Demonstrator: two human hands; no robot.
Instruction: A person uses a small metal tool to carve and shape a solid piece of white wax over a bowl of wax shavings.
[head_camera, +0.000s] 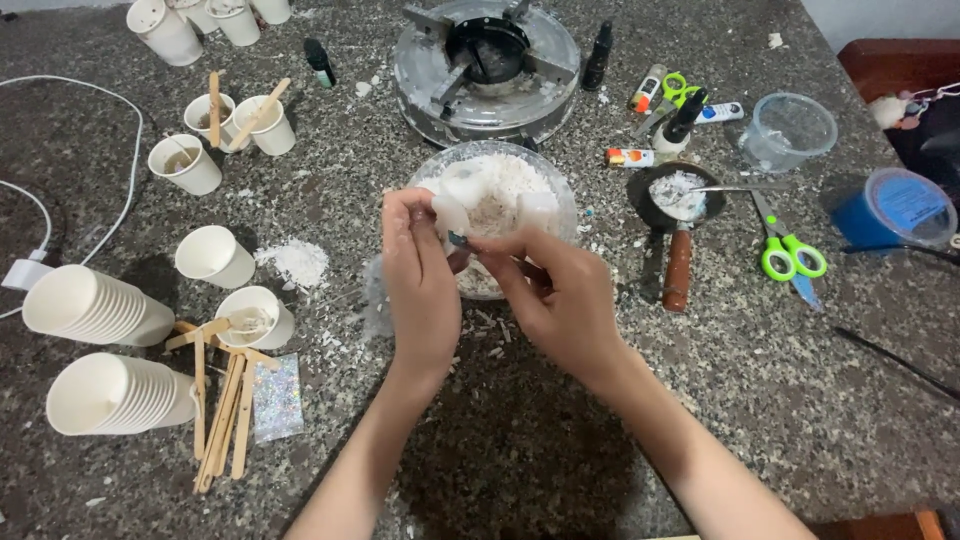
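Two hands meet mid-frame over a glass bowl (560, 190) of white wax flakes. Left hand (420, 280) pinches a white wax chunk (450, 212); right hand (560, 295) closed on a small dark blade (458, 240) touching that chunk. Burner (487, 68) top centre. Paper cups (213, 255) and sticks (222, 410) at left. Green scissors (790, 255), small pan (676, 200) at right.

Bare counter (520, 450) below cluttered bowl (560, 185)
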